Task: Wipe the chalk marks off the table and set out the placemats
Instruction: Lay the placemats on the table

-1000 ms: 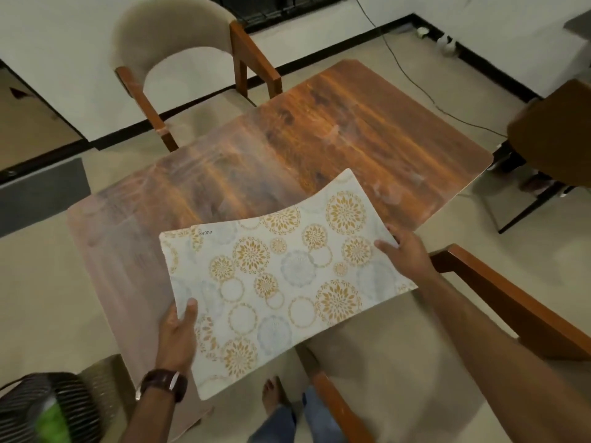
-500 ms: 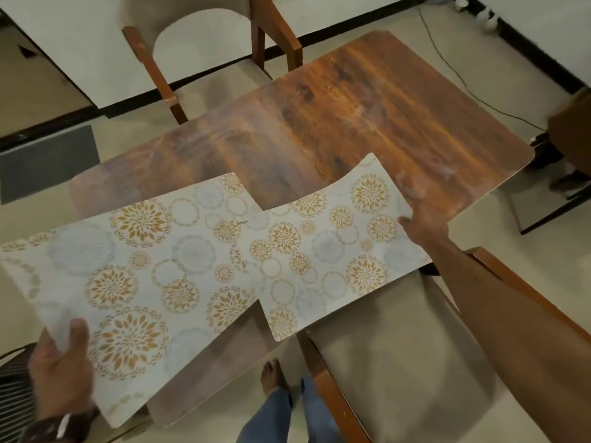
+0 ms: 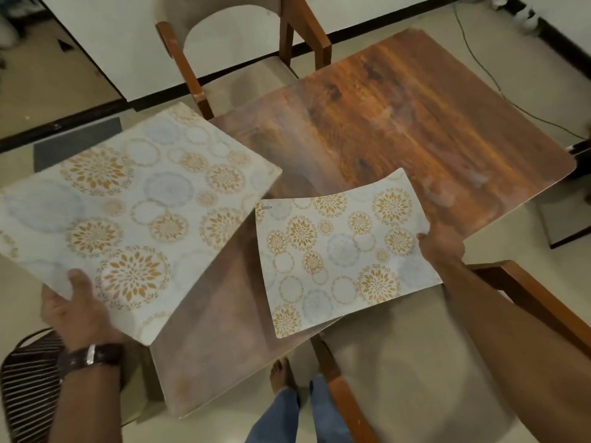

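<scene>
Head view: the two mats, a second ago one stack held in both hands, have been pulled apart. The left hand now pinches the left mat by its near corner, thumb on top, and has swung it up to the middle left of the frame, off past the table's left end. The right hand grips the right mat by its right edge, low over the table's near edge, right of centre. So the setting-out has begun, though neither mat looks laid flat yet.

Both mats are thin, bendy rectangular sheets, pale, printed with gold flower rounds and grey-blue rings; each bows where it is held. The wood-grain table has rounded corners, and pale smudges, perhaps chalk, near its right end.
</scene>
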